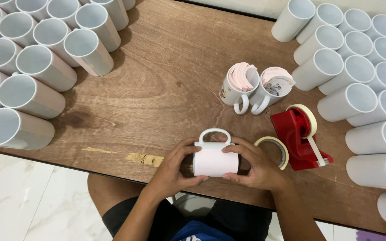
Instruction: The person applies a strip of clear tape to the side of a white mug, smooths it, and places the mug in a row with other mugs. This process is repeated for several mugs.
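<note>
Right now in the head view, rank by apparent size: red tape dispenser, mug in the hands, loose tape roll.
1. Red tape dispenser, largest.
2. Mug in the hands; close to the dispenser in size and partly covered by fingers, so this ranking is unsure.
3. Loose tape roll, clearly smallest, partly hidden behind the right hand.

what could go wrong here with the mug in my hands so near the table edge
The mug lies on its side between the left hand and right hand near the table edge; a slip could roll it off onto the floor. The loose tape roll touches the right hand and could be knocked away.
</note>
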